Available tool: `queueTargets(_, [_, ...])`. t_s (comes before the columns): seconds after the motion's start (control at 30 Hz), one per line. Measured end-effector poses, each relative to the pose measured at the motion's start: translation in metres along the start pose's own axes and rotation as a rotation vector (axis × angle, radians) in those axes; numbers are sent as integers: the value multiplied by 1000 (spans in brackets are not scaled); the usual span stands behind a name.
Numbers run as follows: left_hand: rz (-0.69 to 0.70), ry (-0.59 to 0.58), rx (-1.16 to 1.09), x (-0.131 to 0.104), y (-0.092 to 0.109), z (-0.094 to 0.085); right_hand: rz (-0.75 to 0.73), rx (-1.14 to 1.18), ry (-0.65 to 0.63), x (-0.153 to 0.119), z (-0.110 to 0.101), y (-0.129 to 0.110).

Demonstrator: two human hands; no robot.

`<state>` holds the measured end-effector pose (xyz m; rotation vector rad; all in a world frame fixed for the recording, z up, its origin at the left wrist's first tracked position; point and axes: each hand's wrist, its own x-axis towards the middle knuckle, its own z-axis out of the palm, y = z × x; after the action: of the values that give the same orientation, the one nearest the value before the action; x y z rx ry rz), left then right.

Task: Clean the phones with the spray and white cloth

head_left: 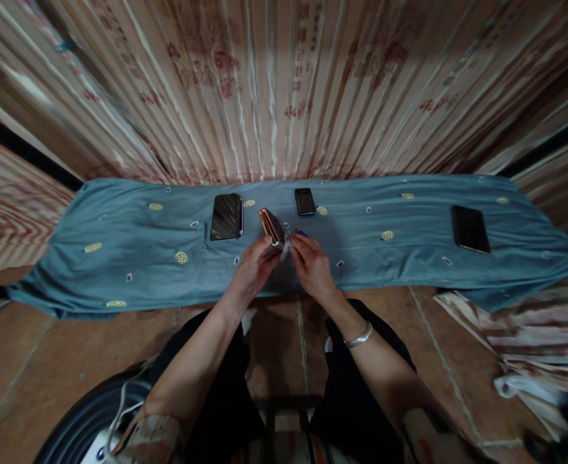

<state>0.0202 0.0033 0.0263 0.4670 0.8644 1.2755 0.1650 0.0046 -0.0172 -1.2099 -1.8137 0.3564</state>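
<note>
Over the middle of the cloth-covered table, my left hand [253, 265] grips a dark, wallet-like case [273, 227] by its near end. The case is tilted up, and orange-brown layers show along its left edge. Close beside it, my right hand [313, 263] has its fingers pinched on a small pale grey, cloth-like piece [286, 246] at the near right corner of the case. A bit of something blue [303, 233] peeks out above the right fingers; its kind cannot be made out.
On the blue patterned cloth [206, 270] lie a dark phone-like slab [225, 217] to the left, a small black device [305, 202] behind the hands, and a black phone [470, 229] far right. A striped curtain [274, 90] hangs behind. A black ribbed round object [78, 419] stands at lower left.
</note>
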Motion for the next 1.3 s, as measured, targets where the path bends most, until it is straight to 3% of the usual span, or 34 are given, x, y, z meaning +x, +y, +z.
queueTargets(0.17, [8,-17,15,0,-1,-1,26,30,-5,0,0,1])
queueTargets(0.47, [-1,-39,85,3,-15,-1,-51,54,28,4,-10,-17])
queueTargets(0.7, [68,32,120,6,-22,-1,-43,85,-12,5,-13,-19])
queueTargets(0.93, [189,46,343,6,-30,3,85,147,25,9,-18,-13])
queueTargets(1.3, [452,-26,741,1,-24,2,361,518,101,18,-26,-3])
